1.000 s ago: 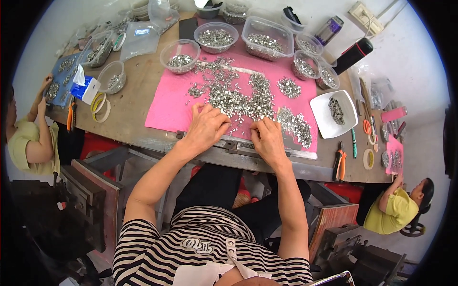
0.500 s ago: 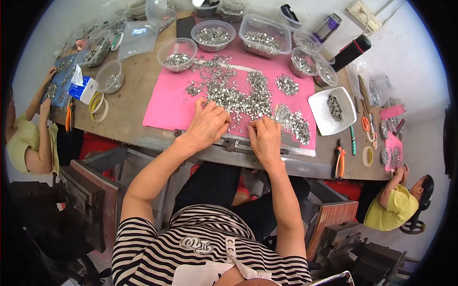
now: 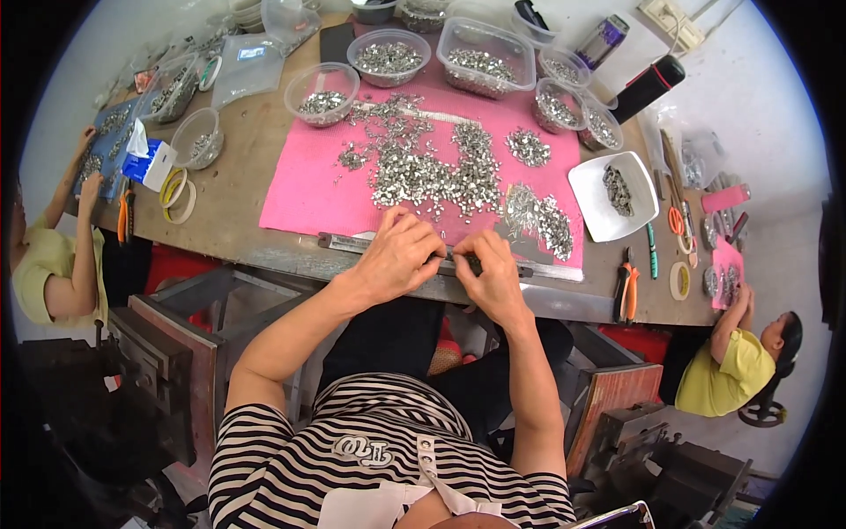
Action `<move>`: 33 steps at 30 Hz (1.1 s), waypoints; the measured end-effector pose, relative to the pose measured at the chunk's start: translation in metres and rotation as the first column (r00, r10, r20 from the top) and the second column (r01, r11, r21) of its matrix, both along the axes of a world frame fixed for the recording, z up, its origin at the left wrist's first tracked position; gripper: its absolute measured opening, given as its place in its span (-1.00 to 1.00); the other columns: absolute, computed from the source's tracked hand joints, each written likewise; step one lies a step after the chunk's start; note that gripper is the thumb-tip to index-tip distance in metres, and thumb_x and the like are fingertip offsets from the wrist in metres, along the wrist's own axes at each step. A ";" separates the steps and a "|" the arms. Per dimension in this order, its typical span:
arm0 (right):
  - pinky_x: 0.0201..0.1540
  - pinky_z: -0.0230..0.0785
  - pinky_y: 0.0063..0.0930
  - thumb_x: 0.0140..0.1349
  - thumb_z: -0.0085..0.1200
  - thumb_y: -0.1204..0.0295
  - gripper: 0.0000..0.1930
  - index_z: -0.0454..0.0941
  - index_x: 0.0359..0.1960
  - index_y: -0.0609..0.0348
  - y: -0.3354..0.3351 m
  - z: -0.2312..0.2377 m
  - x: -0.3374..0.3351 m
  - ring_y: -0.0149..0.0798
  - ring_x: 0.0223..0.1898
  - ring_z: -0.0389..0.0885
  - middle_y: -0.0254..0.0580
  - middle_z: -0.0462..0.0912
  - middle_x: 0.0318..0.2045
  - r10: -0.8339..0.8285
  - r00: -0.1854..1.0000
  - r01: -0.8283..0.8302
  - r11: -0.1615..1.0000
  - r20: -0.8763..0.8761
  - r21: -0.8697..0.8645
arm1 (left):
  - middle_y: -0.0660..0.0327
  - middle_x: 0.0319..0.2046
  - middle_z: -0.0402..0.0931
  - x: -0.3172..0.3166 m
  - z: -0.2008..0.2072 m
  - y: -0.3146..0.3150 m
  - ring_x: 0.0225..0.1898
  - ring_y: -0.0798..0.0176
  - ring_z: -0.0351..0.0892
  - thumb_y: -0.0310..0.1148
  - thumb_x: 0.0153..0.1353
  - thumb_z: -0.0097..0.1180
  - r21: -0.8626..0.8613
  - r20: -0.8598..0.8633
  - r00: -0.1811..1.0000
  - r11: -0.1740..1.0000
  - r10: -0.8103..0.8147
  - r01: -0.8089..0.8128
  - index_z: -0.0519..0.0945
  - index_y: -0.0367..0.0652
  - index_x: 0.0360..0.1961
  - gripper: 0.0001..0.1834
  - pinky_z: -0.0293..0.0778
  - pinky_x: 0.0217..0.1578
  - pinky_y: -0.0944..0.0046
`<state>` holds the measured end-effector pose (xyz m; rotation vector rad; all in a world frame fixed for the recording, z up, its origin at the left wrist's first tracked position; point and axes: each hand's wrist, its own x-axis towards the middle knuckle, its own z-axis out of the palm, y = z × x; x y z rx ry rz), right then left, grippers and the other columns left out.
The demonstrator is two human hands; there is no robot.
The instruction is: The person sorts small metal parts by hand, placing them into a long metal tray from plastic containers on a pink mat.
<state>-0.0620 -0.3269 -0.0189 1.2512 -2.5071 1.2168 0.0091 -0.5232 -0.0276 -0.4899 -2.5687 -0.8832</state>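
Note:
My left hand (image 3: 398,256) and my right hand (image 3: 491,271) are close together at the table's front edge, over a narrow metal bar (image 3: 342,242). The fingertips of each are pinched together at the bar; whatever is between them is too small or hidden to make out. Just beyond lies a heap of small shiny metal pieces (image 3: 414,181) on a pink ribbed mat (image 3: 295,194). To the right of the heap lie thin silvery strips (image 3: 522,208) and a smaller pile of dark and bright pieces (image 3: 555,231).
Clear plastic tubs (image 3: 389,58) of metal pieces line the back. A white dish (image 3: 604,225), orange-handled pliers (image 3: 627,286) and a tape roll (image 3: 679,281) lie to the right. At left are a tissue pack (image 3: 150,166) and more tape rolls (image 3: 178,196). Two people in yellow work at either side.
Both hands have drawn back from the edge of the metal heap to the bar and come closer together. The fingertips now meet at the bar.

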 end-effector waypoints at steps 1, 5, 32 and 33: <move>-0.14 0.27 -0.23 0.05 0.26 0.63 -0.83 0.56 -0.32 0.18 0.000 0.000 0.003 -0.09 -0.23 0.52 -0.20 0.54 -0.34 0.025 0.999 -0.025 1.000 -0.020 -0.011 | 0.24 -0.33 0.51 0.000 0.001 0.001 -0.13 0.13 0.49 -0.41 0.12 0.28 0.000 -0.001 1.000 1.000 -0.002 0.002 0.63 -0.13 -0.29 -0.87 0.22 0.20 -0.05; -0.14 0.27 -0.25 0.03 0.27 0.64 -0.81 0.57 -0.31 0.19 0.002 -0.002 0.006 -0.11 -0.22 0.51 -0.22 0.54 -0.30 0.054 0.994 -0.054 0.999 -0.098 0.000 | 0.25 -0.31 0.53 0.004 0.000 0.005 -0.11 0.14 0.51 -0.43 0.13 0.27 -0.034 -0.034 0.999 0.999 0.030 -0.031 0.64 -0.13 -0.26 -0.86 0.20 0.25 -0.10; -0.09 0.26 -0.22 0.18 0.26 0.53 -0.90 0.62 -0.28 0.15 -0.008 -0.010 -0.030 -0.10 -0.19 0.55 -0.18 0.56 -0.33 -0.143 0.981 0.156 0.983 -0.135 0.098 | 0.34 -0.37 0.50 -0.027 -0.006 -0.033 -0.13 0.23 0.47 -0.30 0.19 0.31 -0.126 0.004 0.957 0.950 0.290 -0.287 0.68 0.01 -0.30 -0.91 0.08 0.26 -0.14; -0.08 0.26 -0.22 0.18 0.27 0.52 -0.90 0.63 -0.28 0.15 -0.010 -0.011 -0.029 -0.11 -0.20 0.55 -0.19 0.55 -0.33 -0.156 0.974 0.175 0.979 -0.165 0.104 | 0.34 -0.37 0.50 -0.025 -0.007 -0.032 -0.14 0.22 0.47 -0.32 0.20 0.31 -0.108 0.013 0.953 0.948 0.302 -0.299 0.67 -0.01 -0.30 -0.92 0.08 0.25 -0.13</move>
